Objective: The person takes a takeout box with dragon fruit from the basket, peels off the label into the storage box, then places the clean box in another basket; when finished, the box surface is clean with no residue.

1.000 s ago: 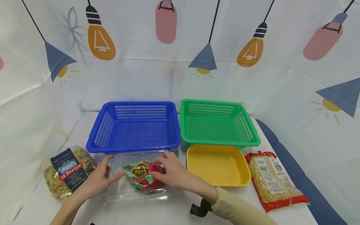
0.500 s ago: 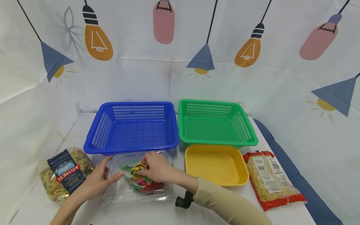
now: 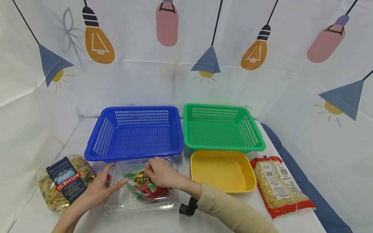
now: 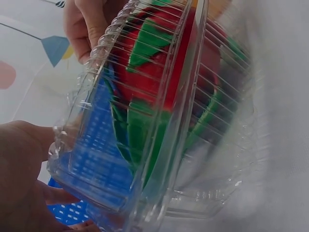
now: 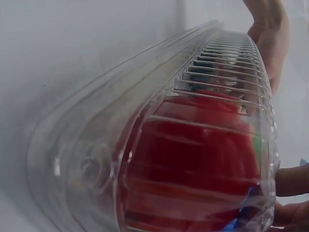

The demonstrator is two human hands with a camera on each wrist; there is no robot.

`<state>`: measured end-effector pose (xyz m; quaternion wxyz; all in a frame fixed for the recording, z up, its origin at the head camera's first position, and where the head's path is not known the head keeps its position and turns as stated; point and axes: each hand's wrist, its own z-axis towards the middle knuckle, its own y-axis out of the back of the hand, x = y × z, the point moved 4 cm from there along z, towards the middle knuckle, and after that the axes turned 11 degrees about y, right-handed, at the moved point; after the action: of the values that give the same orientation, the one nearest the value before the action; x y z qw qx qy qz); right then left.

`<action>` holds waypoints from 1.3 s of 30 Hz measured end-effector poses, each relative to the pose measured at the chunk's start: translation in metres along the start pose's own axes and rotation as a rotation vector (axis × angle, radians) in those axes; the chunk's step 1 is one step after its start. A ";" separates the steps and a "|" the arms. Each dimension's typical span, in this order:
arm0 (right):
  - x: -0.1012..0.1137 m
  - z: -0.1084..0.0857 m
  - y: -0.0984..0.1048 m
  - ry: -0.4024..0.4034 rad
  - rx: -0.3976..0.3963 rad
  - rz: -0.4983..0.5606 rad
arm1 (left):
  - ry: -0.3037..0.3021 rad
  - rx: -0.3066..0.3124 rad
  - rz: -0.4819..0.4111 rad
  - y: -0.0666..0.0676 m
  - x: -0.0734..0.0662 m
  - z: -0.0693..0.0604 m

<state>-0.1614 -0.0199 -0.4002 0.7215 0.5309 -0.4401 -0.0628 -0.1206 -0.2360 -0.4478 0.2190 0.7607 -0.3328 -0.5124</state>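
Note:
A clear plastic clamshell box [image 3: 122,199] stands closed on the white table, with a red and green dragon fruit [image 3: 154,194] inside. On its lid sits a round black and gold sticker [image 3: 141,179]. My right hand [image 3: 164,173] is over the lid, fingers curled down at the sticker's upper right; its fingertips are partly hidden. At the box's left side rests my left hand [image 3: 96,191], thumb lying out over the lid and the other fingers along the edge. The left wrist view shows the left hand [image 4: 29,169] against the box's ridged wall.
Behind the box stand a blue basket [image 3: 134,157] and a green basket [image 3: 224,145]. A yellow tray [image 3: 222,187] is to its right. Pasta bags lie at both sides: an Agnesi bag [image 3: 67,181] left, a red-edged bag [image 3: 279,187] right.
My right hand has moved left across the lid, from the sticker's right side to over its upper right, its fingers more curled now. My left hand stays at the box. The view has shifted slightly.

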 end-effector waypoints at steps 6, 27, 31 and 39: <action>0.000 -0.002 -0.001 -0.006 -0.006 0.018 | 0.009 0.020 -0.006 -0.001 0.001 0.001; -0.003 -0.004 0.001 -0.013 0.023 0.183 | -0.001 0.024 -0.029 -0.002 0.001 0.000; -0.004 -0.004 0.000 -0.016 0.033 0.210 | 0.000 0.018 -0.021 -0.002 0.001 0.000; -0.009 -0.011 0.004 -0.045 0.005 0.343 | -0.024 -0.003 -0.025 -0.003 0.002 0.001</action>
<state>-0.1607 -0.0058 -0.4027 0.7103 0.4484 -0.5402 0.0504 -0.1205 -0.2356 -0.4516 0.2098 0.7582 -0.3250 -0.5249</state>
